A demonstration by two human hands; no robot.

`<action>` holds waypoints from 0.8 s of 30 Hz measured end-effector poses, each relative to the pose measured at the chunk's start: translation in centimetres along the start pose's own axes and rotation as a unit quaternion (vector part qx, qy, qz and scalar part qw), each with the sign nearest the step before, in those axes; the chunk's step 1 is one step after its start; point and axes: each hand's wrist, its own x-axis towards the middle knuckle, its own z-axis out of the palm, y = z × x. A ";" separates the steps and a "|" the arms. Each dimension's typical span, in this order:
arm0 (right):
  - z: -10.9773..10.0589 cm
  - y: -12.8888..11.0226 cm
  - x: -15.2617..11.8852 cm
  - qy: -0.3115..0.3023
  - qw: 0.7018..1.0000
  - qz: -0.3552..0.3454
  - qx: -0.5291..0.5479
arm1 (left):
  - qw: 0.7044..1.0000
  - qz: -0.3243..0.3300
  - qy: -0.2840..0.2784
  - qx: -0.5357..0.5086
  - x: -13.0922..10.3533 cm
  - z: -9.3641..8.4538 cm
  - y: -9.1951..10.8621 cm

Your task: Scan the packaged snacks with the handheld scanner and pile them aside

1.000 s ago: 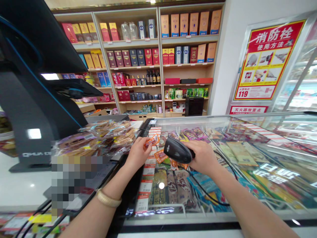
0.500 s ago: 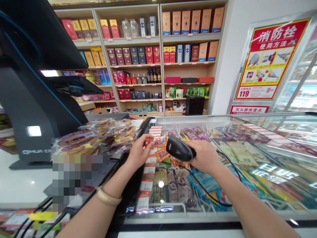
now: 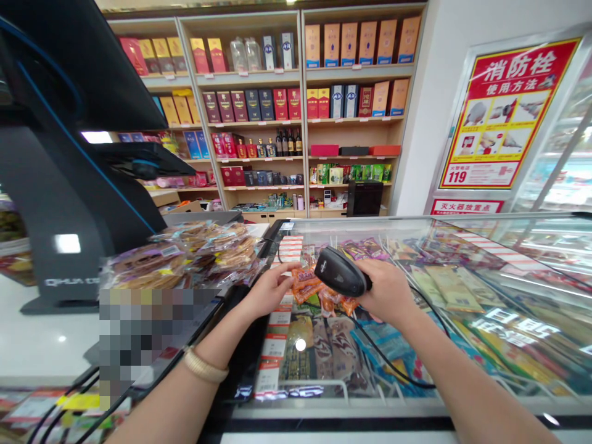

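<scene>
My right hand [image 3: 386,290] is wrapped round a black barcode scanner [image 3: 341,271], its head turned left over a small pile of orange snack packets [image 3: 308,295]. At the left end of the pile, the thumb and fingers of my left hand [image 3: 271,291] close on the edge of an orange snack packet [image 3: 303,275] with dark lettering. Its fingertips are partly hidden by the packet. The packets lie on the glass lid of a chest freezer [image 3: 324,390], and the scanner hides part of them. From the scanner, a black cable [image 3: 393,359] loops over the glass.
Bagged brown snacks [image 3: 231,250] lie in a heap on the counter at left, beside a dark checkout terminal [image 3: 83,185]. Price labels [image 3: 276,345] line the freezer's left edge. Behind stand shelves [image 3: 259,123] of boxed bottles, with a red-and-yellow poster [image 3: 511,114] on the right wall.
My left hand has lowered the raised orange packet towards the pile; its white barcode patch no longer shows. The scanner has shifted slightly right and up.
</scene>
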 end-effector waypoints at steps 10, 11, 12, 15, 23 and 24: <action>0.2 -0.2 -0.1 -0.011 1.000 -0.011 0.008 | 0.920 -0.090 0.010 0.381 -0.3 -1.0 0.1; 0.3 -0.1 -0.1 -0.014 1.000 -0.012 0.006 | 0.903 -0.102 -0.006 0.417 -0.4 -0.9 0.3; 0.3 -0.1 -0.1 -0.016 1.000 -0.012 0.003 | 0.887 -0.111 -0.021 0.448 -0.5 -0.7 0.5; 0.4 -0.1 -0.2 -0.017 1.000 -0.011 0.002 | 0.854 -0.124 -0.047 0.503 -0.6 -0.3 1.0; 0.4 -0.2 -0.1 -0.003 1.000 -0.006 0.019 | 0.941 -0.127 0.043 0.311 -0.1 -0.5 0.7; 0.4 -0.1 -0.1 -0.003 1.000 -0.006 0.022 | 0.964 -0.110 0.070 0.230 0.0 -0.4 0.6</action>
